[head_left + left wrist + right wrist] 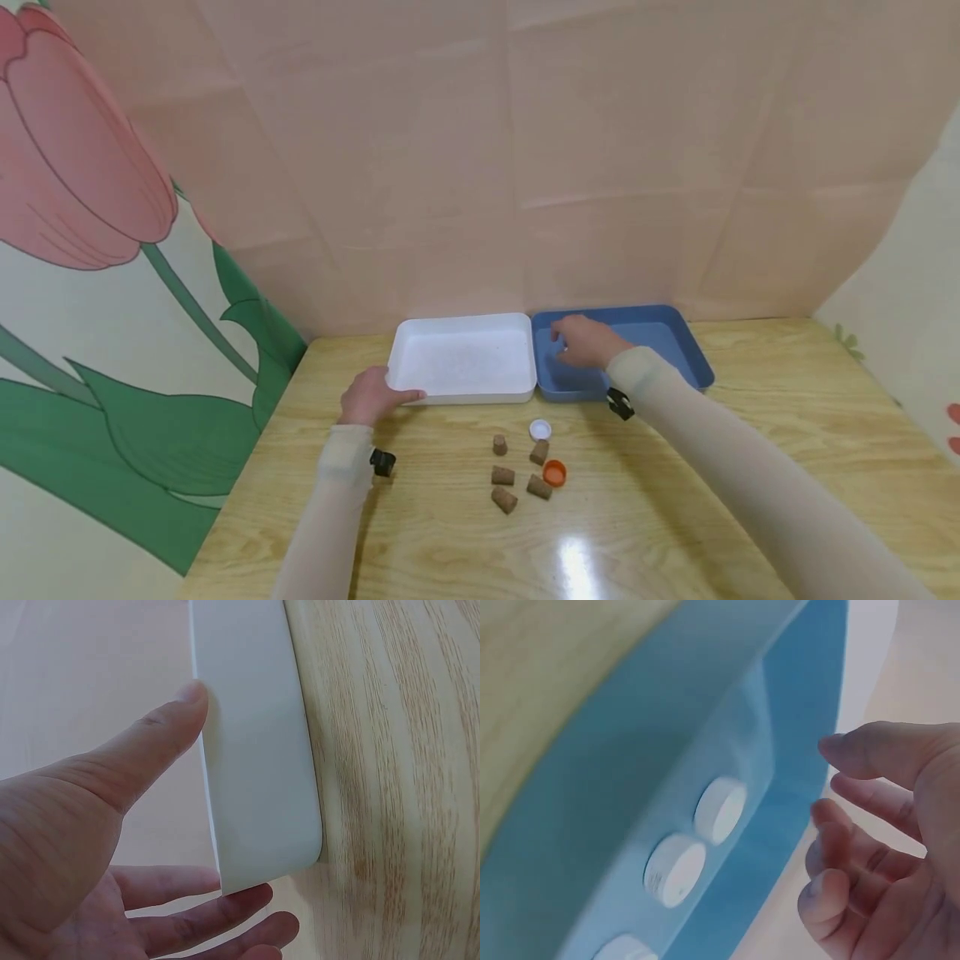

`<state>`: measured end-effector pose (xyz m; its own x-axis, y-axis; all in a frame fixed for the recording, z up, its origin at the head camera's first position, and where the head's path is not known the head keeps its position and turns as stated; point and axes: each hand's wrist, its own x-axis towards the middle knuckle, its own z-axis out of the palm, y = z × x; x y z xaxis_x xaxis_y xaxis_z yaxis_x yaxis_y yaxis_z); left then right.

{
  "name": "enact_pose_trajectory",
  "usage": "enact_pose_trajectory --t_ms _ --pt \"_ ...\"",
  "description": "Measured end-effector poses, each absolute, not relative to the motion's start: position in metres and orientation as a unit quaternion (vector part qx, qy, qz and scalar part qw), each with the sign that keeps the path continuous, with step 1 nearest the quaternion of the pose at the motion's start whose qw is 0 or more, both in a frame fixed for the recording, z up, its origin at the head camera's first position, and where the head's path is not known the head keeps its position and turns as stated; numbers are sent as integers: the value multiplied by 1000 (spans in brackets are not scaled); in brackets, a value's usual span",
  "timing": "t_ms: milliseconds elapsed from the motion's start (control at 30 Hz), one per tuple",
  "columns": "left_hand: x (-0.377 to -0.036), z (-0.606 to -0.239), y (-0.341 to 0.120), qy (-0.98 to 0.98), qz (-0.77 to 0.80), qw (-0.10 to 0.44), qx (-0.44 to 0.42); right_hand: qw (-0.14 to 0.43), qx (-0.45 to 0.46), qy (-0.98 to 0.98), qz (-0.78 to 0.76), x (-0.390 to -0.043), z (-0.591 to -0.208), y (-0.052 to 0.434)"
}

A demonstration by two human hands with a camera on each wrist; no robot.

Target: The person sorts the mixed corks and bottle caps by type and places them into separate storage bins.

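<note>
My left hand [371, 396] is at the near left corner of the white tray [465, 360]. In the left wrist view its thumb lies against the tray's rim, and the other fingers, fairly straight, touch the side at the corner. Over the left part of the blue tray [660, 337] is my right hand [588, 342], fingers loosely bent with nothing between them. The right wrist view shows white caps [675, 870] in a row inside the blue tray; the hand and forearm hide them in the head view.
In front of the trays, several brown corks [502, 475] lie on the wooden table [435, 533]. A white cap [540, 429] and an orange cap [554, 473] are beside them. A pinkish cloth backdrop [517, 167] hangs behind the trays, which stand side by side.
</note>
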<state>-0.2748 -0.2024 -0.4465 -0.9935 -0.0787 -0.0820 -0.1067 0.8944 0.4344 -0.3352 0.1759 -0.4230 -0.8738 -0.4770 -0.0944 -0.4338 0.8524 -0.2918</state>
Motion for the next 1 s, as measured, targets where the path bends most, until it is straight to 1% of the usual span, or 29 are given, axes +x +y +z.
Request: enact_pose_trajectory --t_ms 100,300,533,700,800,1000 --pt "-274 -445 -202 974 219 28 -46 58 -258 954 -141 -324 -425 173" --pt "-275 -445 -202 975 217 27 -45 27 -296 941 -163 -291 -420 163" --pt "-274 -446 -202 973 223 33 -47 40 -333 926 -174 -256 -423 154" --pt "-273 -445 -201 973 222 32 -46 45 -349 921 -168 -237 -432 150" --pt "-273 -444 -200 973 222 30 -46 57 -350 919 -170 -230 -437 149" --pt "-273 -445 -200 973 223 28 -48 50 -354 920 -159 -228 -449 145"
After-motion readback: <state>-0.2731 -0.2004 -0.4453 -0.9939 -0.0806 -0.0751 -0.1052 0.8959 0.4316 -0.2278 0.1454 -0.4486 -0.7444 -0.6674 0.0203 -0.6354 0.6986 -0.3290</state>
